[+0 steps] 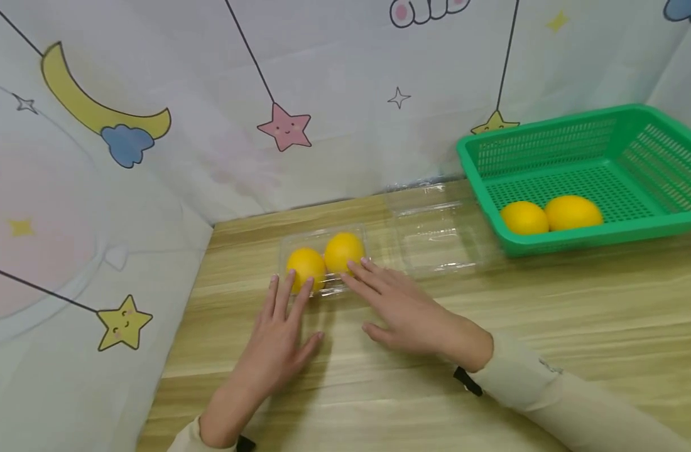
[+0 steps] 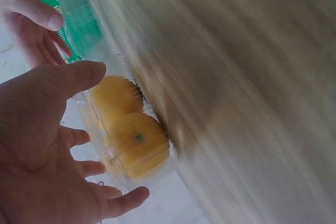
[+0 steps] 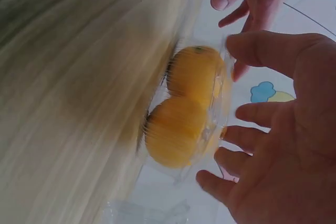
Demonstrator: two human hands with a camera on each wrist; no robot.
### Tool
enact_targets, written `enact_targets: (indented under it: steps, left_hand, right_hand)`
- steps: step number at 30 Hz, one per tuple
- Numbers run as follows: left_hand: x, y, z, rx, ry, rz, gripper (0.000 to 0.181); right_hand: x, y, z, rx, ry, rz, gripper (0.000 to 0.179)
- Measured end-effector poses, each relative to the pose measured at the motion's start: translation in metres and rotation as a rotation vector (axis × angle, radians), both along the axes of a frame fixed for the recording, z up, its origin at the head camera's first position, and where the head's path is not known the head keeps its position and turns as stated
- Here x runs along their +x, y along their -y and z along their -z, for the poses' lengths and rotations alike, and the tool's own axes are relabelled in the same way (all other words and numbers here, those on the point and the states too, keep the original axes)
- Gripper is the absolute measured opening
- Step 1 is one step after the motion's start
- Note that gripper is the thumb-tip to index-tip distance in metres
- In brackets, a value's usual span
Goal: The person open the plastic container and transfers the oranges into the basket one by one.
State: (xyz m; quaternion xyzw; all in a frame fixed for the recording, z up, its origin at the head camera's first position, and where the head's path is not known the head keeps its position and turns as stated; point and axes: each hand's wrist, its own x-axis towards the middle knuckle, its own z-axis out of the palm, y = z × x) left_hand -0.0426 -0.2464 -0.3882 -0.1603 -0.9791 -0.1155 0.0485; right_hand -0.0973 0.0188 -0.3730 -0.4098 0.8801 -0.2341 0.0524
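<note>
A clear plastic clamshell box [image 1: 289, 243] lies on the table with oranges inside; from the head view a left orange [image 1: 304, 262] and a right orange [image 1: 343, 250] show through it. My left hand [image 1: 274, 348] has its fingers extended over the box's near left edge. From the right, my right hand [image 1: 410, 311] reaches its fingertips to the near right part of the lid. Both wrist views show the lid over the fruit, an orange [image 2: 138, 142] in the left one and an orange [image 3: 176, 132] in the right one. Neither hand grips anything; exact fingertip contact is hard to tell.
Another clear plastic box [image 1: 436, 242] lies to the right, beside a green mesh basket [image 1: 634, 230]. Two oranges [image 1: 573, 213] show near the basket's front wall. A printed cloth [image 1: 334, 176] hangs along the back and left edges of the wooden table [image 1: 605, 314].
</note>
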Motion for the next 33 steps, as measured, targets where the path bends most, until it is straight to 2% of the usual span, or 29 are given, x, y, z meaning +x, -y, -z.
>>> enact_targets:
  steps: [5,21,33]
  left_hand:
    - [0.000,0.001,0.002,-0.017,-0.007,0.018,0.093]
    - [0.002,-0.005,0.001,-0.060,-0.058,0.060,0.095]
    - [0.006,-0.017,0.002,-0.072,-0.076,0.089,0.099]
  right_hand:
    - [-0.002,0.004,0.000,0.059,-0.010,0.023,0.082]
    - [-0.002,-0.005,0.000,0.045,0.014,0.009,0.081]
    - [0.004,-0.018,0.001,0.056,-0.046,0.011,0.081]
